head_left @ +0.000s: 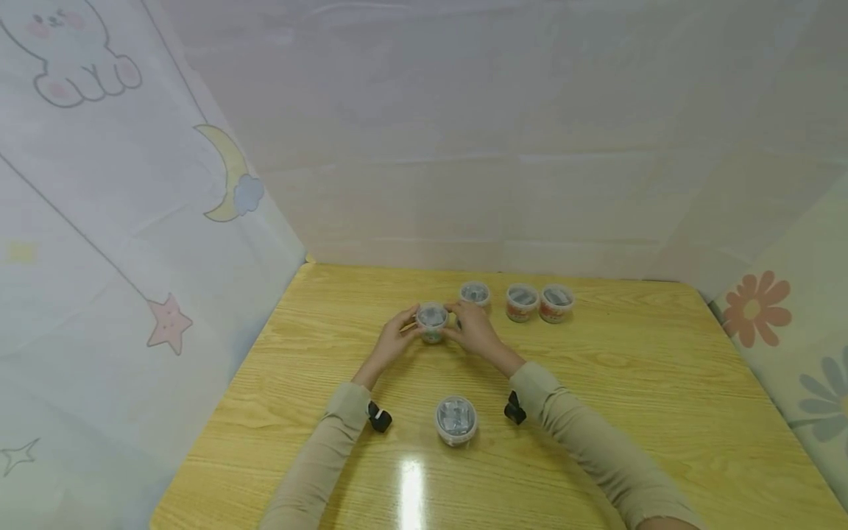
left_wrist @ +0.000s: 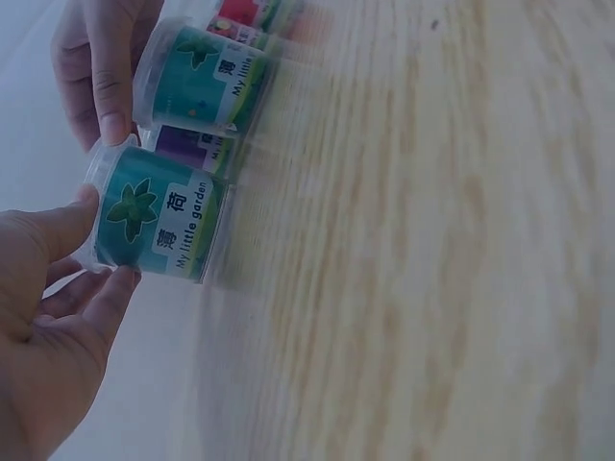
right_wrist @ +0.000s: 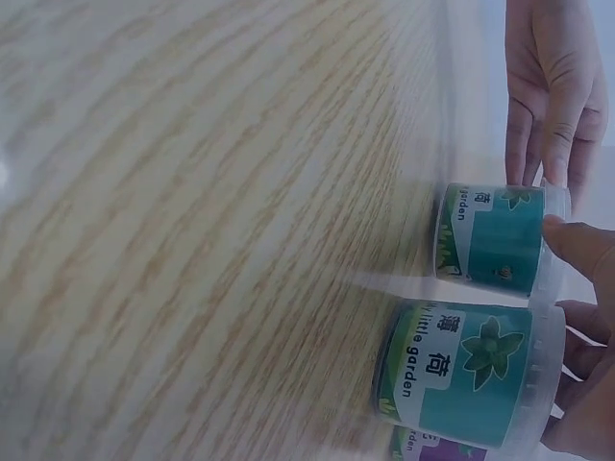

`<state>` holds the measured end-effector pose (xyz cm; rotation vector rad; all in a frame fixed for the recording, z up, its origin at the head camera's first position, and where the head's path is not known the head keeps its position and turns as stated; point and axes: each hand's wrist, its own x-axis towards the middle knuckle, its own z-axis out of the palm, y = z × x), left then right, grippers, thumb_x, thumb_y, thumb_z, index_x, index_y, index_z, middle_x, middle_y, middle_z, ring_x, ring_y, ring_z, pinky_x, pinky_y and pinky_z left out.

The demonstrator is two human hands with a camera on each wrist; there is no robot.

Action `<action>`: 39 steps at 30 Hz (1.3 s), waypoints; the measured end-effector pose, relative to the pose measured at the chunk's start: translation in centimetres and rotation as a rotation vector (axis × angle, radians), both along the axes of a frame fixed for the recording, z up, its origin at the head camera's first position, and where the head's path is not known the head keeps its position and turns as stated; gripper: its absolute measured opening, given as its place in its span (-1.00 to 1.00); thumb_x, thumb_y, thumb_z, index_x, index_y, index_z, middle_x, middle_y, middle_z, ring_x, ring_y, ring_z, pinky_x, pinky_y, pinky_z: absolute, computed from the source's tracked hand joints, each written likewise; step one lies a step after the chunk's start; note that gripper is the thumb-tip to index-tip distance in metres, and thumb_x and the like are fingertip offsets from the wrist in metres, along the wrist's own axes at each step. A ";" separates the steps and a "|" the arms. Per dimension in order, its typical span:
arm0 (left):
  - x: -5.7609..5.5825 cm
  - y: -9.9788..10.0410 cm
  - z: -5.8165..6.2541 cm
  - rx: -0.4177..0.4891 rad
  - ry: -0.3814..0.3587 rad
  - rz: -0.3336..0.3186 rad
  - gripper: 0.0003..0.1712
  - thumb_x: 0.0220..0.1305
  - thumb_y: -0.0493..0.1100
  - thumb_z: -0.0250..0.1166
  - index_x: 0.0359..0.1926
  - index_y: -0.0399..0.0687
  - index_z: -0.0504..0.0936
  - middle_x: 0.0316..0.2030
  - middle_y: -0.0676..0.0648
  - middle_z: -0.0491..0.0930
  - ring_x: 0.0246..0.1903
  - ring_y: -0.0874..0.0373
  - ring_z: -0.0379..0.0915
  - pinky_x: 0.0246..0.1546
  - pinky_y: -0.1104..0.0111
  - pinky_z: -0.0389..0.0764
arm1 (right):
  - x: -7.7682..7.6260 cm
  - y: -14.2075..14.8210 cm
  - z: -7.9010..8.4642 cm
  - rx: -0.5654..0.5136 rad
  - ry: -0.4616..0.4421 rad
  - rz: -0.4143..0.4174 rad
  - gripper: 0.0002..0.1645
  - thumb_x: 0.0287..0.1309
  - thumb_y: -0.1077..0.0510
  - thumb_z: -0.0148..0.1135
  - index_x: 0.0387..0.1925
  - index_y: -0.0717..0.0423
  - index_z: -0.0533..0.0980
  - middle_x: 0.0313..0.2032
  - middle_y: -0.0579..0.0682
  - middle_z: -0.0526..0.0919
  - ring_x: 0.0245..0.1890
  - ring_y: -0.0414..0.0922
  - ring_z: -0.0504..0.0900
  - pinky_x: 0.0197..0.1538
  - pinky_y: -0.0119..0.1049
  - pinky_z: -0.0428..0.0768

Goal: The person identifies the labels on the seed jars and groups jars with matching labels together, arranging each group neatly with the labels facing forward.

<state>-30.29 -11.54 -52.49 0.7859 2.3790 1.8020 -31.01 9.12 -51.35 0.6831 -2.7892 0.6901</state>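
Observation:
A clear-lidded mint tub (head_left: pixel 432 318), with a green "My little garden" label and a leaf picture, stands on the table between both hands. My left hand (head_left: pixel 394 337) grips its left side, thumb and fingers round the lid rim. From the right, my right hand (head_left: pixel 475 331) holds the same rim with thumb and fingertips. A second mint tub (right_wrist: pixel 461 370) stands close beside it, mostly hidden under the right hand in the head view. Past it, a purple-labelled tub (left_wrist: pixel 192 146) shows partly in the left wrist view.
One lidded tub (head_left: pixel 456 419) stands nearer the body, between the forearms. At the back are another tub (head_left: pixel 475 293) and two red-labelled tubs, one (head_left: pixel 522 302) left of the other (head_left: pixel 556 303). Printed cloth walls (head_left: pixel 464 184) border the wooden table (head_left: pixel 629 397).

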 end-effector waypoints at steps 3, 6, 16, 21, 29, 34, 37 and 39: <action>-0.2 0.1 -0.1 -0.007 0.002 -0.004 -0.36 0.25 -0.44 0.12 0.29 -0.58 0.08 0.28 -0.49 0.08 0.21 -0.36 0.17 0.19 -0.01 0.33 | -0.1 -0.1 0.2 0.021 -0.004 -0.005 -0.35 0.04 -0.05 0.34 0.09 0.25 0.47 -0.09 0.15 0.59 -0.06 0.09 0.50 0.12 0.10 0.40; -0.3 0.2 0.0 -0.011 -0.005 -0.001 -0.35 0.26 -0.43 0.11 0.29 -0.58 0.07 0.30 -0.49 0.04 0.23 -0.36 0.14 0.20 -0.01 0.31 | -0.3 -0.2 0.5 0.039 0.003 -0.007 -0.37 0.04 -0.04 0.34 0.07 0.26 0.48 -0.06 0.16 0.58 0.02 0.12 0.47 0.18 0.14 0.33; -1.6 0.2 -2.1 -0.060 -0.014 0.062 -0.32 0.29 -0.23 0.16 0.36 -0.33 0.12 0.35 -0.27 0.11 0.25 -0.20 0.20 0.23 0.14 0.33 | -0.7 0.0 0.6 0.070 0.015 -0.006 -0.40 0.05 -0.05 0.33 0.05 0.25 0.49 -0.06 0.14 0.58 0.01 0.09 0.48 0.22 0.12 0.30; -1.5 0.1 -3.0 -0.087 -0.026 0.075 -0.28 0.30 -0.18 0.16 0.38 -0.26 0.08 0.36 -0.21 0.12 0.26 -0.15 0.21 0.24 0.13 0.32 | -0.5 0.3 -0.1 0.069 0.006 -0.003 -0.35 0.05 -0.09 0.32 0.10 0.21 0.46 -0.01 0.12 0.58 0.06 0.08 0.47 0.31 0.21 0.13; -0.6 0.1 -3.5 -0.103 -0.021 0.073 -0.26 0.31 -0.15 0.15 0.40 -0.21 0.04 0.38 -0.20 0.06 0.27 -0.19 0.16 0.24 0.03 0.29 | -0.1 1.0 -1.3 0.032 0.021 0.008 -0.26 0.05 -0.12 0.32 0.18 0.21 0.40 0.05 0.12 0.54 0.14 0.10 0.42 0.32 0.29 0.00; 0.0 0.0 -3.2 -0.120 0.015 0.106 -0.28 0.31 -0.11 0.16 0.40 -0.16 0.07 0.36 -0.22 0.08 0.30 -0.21 0.08 0.25 -0.08 0.22 | 0.5 1.4 -1.5 -0.006 0.037 0.027 -0.27 0.05 -0.09 0.32 0.18 0.19 0.39 0.11 0.14 0.51 0.25 0.15 0.31 0.31 0.32 -0.03; 0.3 -0.1 -3.0 -0.114 0.055 0.127 -0.29 0.31 -0.12 0.16 0.39 -0.17 0.10 0.36 -0.23 0.09 0.31 -0.22 0.05 0.23 -0.13 0.21 | 0.8 1.6 -1.3 -0.034 0.057 0.045 -0.29 0.05 -0.06 0.33 0.18 0.20 0.40 0.13 0.15 0.49 0.28 0.19 0.25 0.30 0.33 -0.04; 0.5 -0.2 -2.7 -0.114 0.080 0.141 -0.30 0.31 -0.12 0.17 0.38 -0.16 0.12 0.36 -0.21 0.11 0.32 -0.19 0.05 0.23 -0.12 0.22 | 1.1 1.7 -1.1 -0.045 0.080 0.055 -0.29 0.04 -0.05 0.34 0.17 0.20 0.40 0.13 0.15 0.48 0.28 0.20 0.25 0.29 0.35 -0.03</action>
